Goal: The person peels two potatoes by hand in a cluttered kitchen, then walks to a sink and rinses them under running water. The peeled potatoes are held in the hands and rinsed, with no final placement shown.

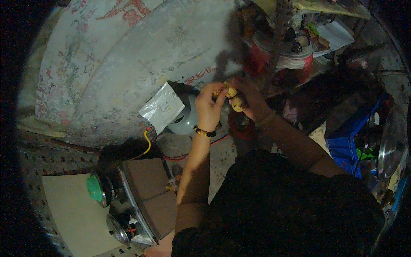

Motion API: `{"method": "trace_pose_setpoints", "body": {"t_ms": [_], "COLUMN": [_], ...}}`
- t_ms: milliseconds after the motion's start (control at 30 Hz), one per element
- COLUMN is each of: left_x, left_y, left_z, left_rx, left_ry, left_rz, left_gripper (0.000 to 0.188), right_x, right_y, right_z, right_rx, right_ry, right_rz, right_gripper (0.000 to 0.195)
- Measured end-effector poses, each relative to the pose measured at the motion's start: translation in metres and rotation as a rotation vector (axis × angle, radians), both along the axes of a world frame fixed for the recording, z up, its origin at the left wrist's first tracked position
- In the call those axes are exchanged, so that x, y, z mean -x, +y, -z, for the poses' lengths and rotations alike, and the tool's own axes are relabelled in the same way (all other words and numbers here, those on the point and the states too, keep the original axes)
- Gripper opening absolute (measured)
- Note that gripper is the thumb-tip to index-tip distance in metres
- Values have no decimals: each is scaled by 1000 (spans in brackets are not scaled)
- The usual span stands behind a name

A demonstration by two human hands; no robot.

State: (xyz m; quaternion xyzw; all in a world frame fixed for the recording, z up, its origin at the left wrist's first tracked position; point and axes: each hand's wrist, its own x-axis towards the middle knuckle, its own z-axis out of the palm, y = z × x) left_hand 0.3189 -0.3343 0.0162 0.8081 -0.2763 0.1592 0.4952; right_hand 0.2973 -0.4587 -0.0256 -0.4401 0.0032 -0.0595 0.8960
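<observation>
Both my hands meet in front of me at the middle of the view. My left hand [208, 101], with a dark beaded bracelet [205, 131] at its wrist, pinches the upper of two small yellow rounded pieces, possibly potatoes. My right hand [252, 99], in deep shade, is closed around the lower yellow piece [237, 104]. The upper yellow piece [231, 92] lies between the fingertips of both hands. Poor light and blur hide the detail of the pieces. Beneath the hands is a dark reddish vessel [242, 123], mostly in shadow.
A silver packet [163, 107] leans over a grey rounded vessel [184, 120] on the left. Beside it runs a yellow cord [147, 143]. Lower left are a cardboard box [149, 180], a green bowl [93, 188] and a metal lid [117, 228]. A blue plastic crate [342, 151] stands right.
</observation>
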Motion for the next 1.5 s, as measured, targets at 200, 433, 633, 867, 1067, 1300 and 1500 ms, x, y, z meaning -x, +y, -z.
{"method": "trace_pose_setpoints", "body": {"t_ms": [200, 433, 633, 867, 1067, 1300, 1500], "left_x": [0, -14, -20, -8, -10, -9, -12], "left_y": [5, 18, 23, 18, 16, 9, 6], "left_z": [-12, -12, -25, -27, -17, -9, -7], "left_rx": [-268, -266, -331, -539, -610, -650, -527], "left_ry": [-198, -170, -118, -251, -369, -449, -404], "left_rz": [38, 159, 271, 238, 236, 232, 237], "left_gripper": [12, 12, 12, 11, 13, 15, 15], "right_x": [12, 14, 29, 26, 19, 11, 16], "right_y": [-9, -25, -13, -16, -17, -19, -21], "right_z": [-14, -19, -40, -28, -24, -5, -17], "right_rx": [218, 16, 271, 407, -66, -101, -74], "right_ry": [78, 78, -44, -306, 72, 190, 237], "right_rz": [-152, -396, -135, -130, -405, -382, -341], "right_gripper": [34, 58, 38, 33, 35, 34, 33]}}
